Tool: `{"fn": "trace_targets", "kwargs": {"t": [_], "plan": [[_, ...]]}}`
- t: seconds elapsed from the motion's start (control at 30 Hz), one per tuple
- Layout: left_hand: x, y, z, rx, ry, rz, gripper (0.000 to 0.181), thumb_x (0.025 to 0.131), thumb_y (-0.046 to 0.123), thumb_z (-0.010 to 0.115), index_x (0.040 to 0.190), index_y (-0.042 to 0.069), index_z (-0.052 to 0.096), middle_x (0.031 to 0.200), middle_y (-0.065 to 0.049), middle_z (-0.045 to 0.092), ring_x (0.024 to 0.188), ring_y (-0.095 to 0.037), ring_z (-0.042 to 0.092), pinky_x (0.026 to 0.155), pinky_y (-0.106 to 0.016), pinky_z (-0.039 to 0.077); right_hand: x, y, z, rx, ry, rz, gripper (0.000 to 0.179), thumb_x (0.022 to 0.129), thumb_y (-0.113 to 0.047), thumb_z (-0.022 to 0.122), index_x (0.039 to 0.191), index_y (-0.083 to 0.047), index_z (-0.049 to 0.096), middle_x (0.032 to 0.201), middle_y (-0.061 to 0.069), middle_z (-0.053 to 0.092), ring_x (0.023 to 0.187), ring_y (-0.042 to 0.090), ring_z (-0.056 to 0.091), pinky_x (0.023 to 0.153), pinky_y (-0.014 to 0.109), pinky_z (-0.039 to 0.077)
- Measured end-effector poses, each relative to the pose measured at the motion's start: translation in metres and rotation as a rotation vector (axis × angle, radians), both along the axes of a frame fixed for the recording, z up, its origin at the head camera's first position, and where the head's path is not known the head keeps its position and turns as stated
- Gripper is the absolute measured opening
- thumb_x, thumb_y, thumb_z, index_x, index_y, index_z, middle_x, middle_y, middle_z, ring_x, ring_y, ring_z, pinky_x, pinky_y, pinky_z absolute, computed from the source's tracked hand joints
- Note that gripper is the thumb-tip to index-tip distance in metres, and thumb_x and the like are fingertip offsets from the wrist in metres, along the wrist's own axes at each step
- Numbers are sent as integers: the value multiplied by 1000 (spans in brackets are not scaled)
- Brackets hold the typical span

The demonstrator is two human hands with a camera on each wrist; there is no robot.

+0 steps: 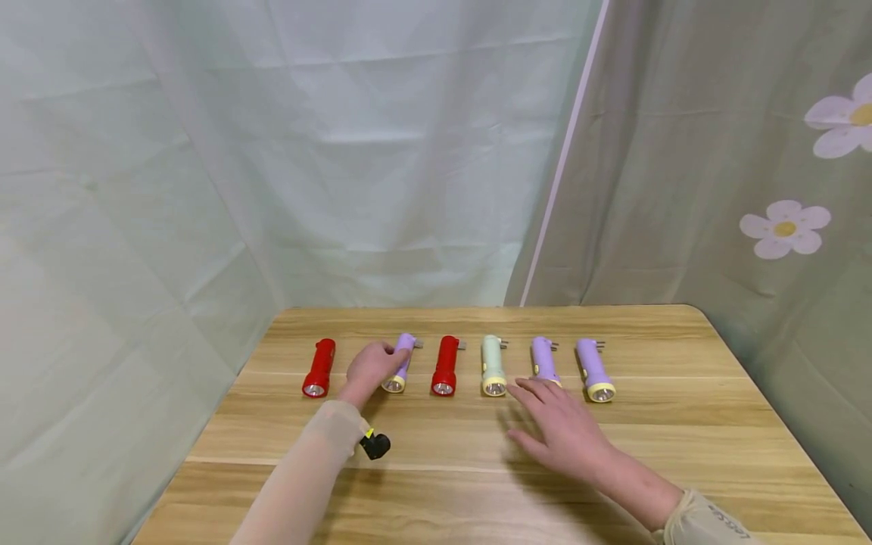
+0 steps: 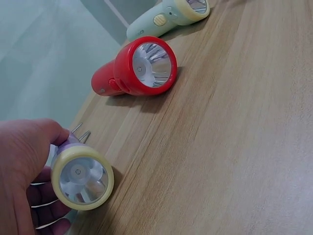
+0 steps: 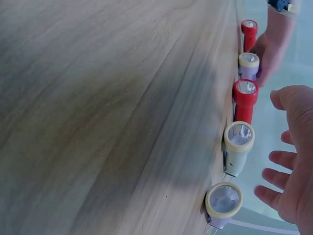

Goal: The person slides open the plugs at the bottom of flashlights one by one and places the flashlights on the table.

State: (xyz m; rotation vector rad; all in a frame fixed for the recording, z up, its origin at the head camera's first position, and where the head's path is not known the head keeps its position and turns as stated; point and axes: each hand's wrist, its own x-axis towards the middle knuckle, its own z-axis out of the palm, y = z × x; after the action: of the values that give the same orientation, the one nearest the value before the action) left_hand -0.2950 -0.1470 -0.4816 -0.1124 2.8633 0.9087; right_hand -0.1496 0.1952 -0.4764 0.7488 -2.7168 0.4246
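Observation:
My left hand holds a purple flashlight near the left of a row, thumb on one side of its body. In the left wrist view, this flashlight's cream-rimmed lens faces the camera, and two plug prongs stick out by the thumb. My right hand hovers with spread fingers over the near side of another purple flashlight, partly covering its lens end. The right wrist view shows that hand with nothing in its fingers. A pale green flashlight lies left of its fingertips.
A red flashlight lies at the row's left end, another red one in the middle, and a purple one at the right end. All lie on a wooden table, lenses toward me. A pale curtain hangs behind.

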Motion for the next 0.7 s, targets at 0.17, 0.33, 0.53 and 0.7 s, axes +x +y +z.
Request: {"fn": "trace_targets", "kwargs": {"t": [0.17, 0.33, 0.53, 0.7], "plan": [[2, -1, 2, 5, 7, 5, 56, 98, 50, 58, 128, 3, 66, 106, -10, 69, 91, -27, 60, 82, -43, 49, 1, -3, 0, -12, -4, 2, 68, 89, -41, 78, 146, -13, 56, 140, 8, 59, 126, 30, 57, 100, 55, 48], [2, -2, 3, -10, 12, 8, 60, 99, 53, 56, 131, 3, 64, 111, -12, 69, 94, -29, 60, 84, -44, 49, 1, -4, 0, -13, -3, 8, 66, 88, -40, 79, 145, -13, 57, 139, 7, 60, 126, 29, 58, 100, 54, 48], [1, -10, 15, -73, 92, 7, 63, 99, 54, 53, 137, 4, 61, 126, -17, 67, 103, -33, 63, 87, -48, 51, -1, -2, 1, -20, 2, 11, 67, 88, -40, 79, 145, -13, 57, 140, 8, 59, 126, 31, 57, 103, 55, 46], [0, -34, 34, -151, 218, -7, 58, 98, 49, 55, 138, 8, 62, 132, -15, 65, 117, -40, 60, 87, -54, 51, -3, -1, 4, -17, -1, 9, 70, 88, -42, 78, 147, -13, 54, 144, 10, 57, 130, 32, 54, 107, 56, 42]]}}
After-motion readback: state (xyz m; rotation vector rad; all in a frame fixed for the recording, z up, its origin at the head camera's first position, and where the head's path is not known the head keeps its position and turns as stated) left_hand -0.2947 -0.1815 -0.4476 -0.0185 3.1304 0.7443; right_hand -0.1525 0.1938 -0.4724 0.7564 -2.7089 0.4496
